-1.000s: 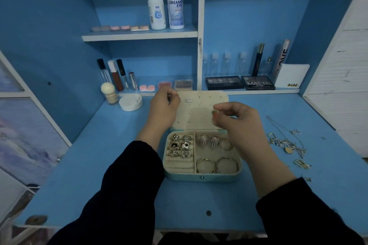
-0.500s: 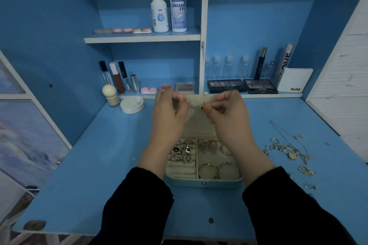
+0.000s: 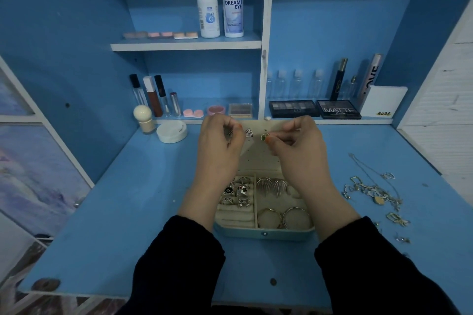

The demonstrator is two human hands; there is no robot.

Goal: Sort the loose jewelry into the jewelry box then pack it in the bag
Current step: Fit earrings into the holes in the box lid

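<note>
Your right hand point(image 3: 299, 151) pinches an earring point(image 3: 264, 137) against the lid point(image 3: 258, 161) of the open box point(image 3: 238, 231), at 12 o'clock from its trays. Your left hand point(image 3: 217, 151) grips the lid's 10 o'clock corner, beside a heart stud point(image 3: 248, 133). Loose jewelry point(image 3: 371, 189) lies on the desk point(image 3: 128, 199) at the box's 3 o'clock.

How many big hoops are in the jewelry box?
2, both in the front right compartment of the jewelry box: left hoop, right hoop. The right wrist may hide others.
</note>
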